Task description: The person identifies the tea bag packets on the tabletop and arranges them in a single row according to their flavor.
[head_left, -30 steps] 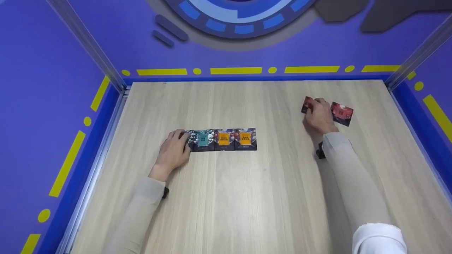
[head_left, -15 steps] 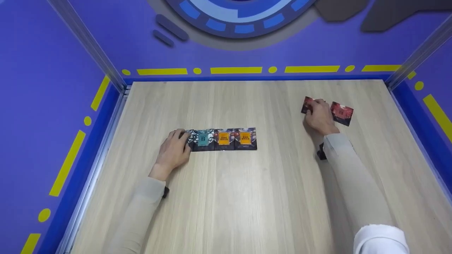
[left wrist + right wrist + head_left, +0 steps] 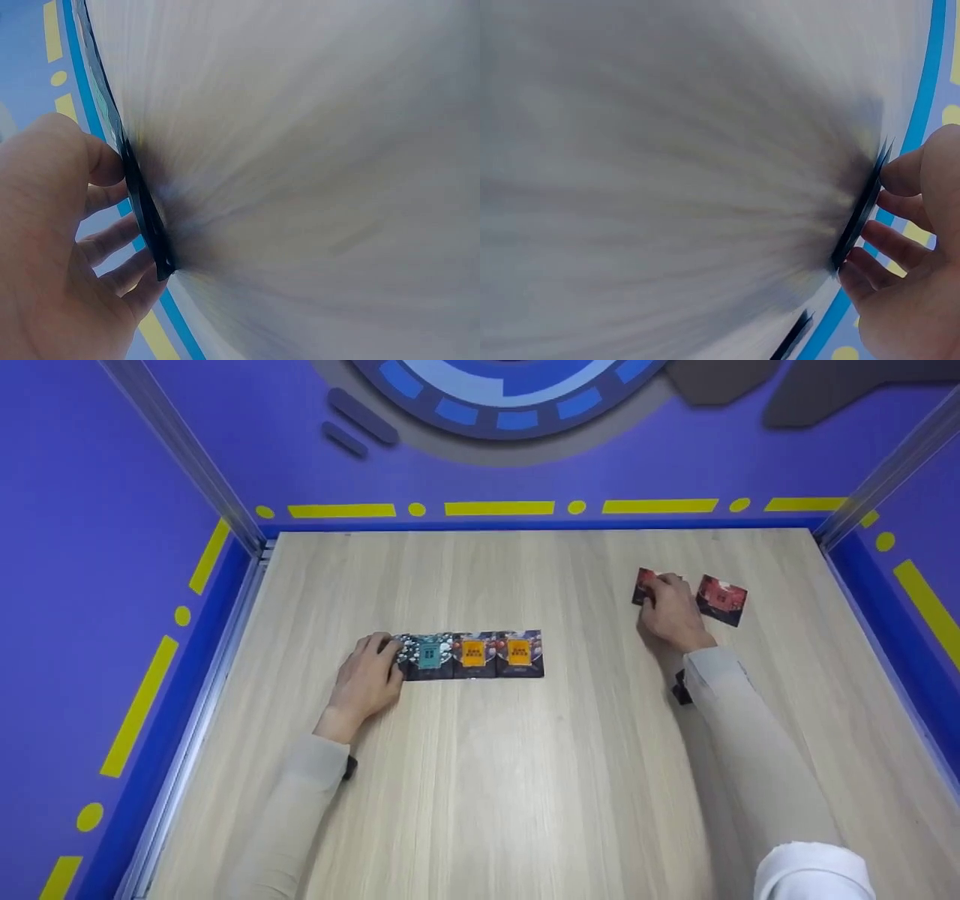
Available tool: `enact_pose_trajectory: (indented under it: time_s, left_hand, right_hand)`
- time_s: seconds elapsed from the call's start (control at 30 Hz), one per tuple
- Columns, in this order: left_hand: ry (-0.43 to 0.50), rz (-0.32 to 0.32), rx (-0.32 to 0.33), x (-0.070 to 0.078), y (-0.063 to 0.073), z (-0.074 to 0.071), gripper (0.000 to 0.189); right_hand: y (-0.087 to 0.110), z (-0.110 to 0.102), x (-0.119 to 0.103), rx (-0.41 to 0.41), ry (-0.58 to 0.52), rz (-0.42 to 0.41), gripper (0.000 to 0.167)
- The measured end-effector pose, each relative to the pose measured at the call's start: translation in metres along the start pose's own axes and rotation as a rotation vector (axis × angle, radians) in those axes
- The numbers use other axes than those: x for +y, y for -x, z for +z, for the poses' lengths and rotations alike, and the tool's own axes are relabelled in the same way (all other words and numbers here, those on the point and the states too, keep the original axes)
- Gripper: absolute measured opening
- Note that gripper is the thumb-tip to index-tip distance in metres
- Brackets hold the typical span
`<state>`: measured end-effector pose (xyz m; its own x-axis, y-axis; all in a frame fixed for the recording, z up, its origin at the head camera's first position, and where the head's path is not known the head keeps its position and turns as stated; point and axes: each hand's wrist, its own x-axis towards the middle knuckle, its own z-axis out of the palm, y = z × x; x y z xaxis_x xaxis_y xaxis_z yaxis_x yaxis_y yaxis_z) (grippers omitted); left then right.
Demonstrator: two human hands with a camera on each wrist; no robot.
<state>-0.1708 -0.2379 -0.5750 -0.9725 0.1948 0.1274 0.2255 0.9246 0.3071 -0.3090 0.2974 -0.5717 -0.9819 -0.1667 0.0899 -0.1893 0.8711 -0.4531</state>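
Observation:
In the head view, four flat square printed packets make a row; two orange-labelled packets (image 3: 519, 654) form its right end, beside a teal-labelled packet (image 3: 429, 655). My left hand (image 3: 365, 677) covers most of the leftmost packet (image 3: 404, 646). The left wrist view has that hand's thumb and spread fingers on the dark packet (image 3: 146, 210). Far right, my right hand (image 3: 673, 613) lies over a red packet (image 3: 642, 585), its middle hidden. Thumb and fingertips touch this packet (image 3: 861, 214) in the right wrist view. A second red packet (image 3: 722, 600) lies right of the hand.
The packets lie on a light wooden table (image 3: 480, 780). Blue-purple panels with yellow marks (image 3: 499, 508) stand behind it and on both sides. A metal rail (image 3: 196, 712) runs along its left edge.
My right hand has slid the red packet slightly left and toward me, widening the gap to the other red packet. The left hand and the row have stayed put.

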Motion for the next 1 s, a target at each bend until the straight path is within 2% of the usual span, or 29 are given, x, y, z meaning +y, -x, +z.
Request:
enact_pose_trajectory:
  time_s: [0.27,0.43,0.7,1.0]
  left_hand:
    - [-0.004,-0.004,-0.006,0.0,-0.001,0.001,0.045]
    - [-0.005,-0.017,-0.025,-0.001,-0.001,0.0,0.046]
    - [0.003,-0.004,-0.009,0.0,0.0,0.0,0.045]
    - [0.012,-0.012,-0.023,0.0,-0.001,-0.001,0.045]
  right_hand:
    - [0.005,0.001,-0.011,-0.04,0.033,-0.004,0.043]
    - [0.01,0.002,-0.015,-0.059,0.041,-0.039,0.044]
    - [0.024,0.007,-0.021,-0.049,0.068,-0.083,0.042]
    - [0.039,0.01,-0.031,-0.002,0.105,-0.134,0.038]
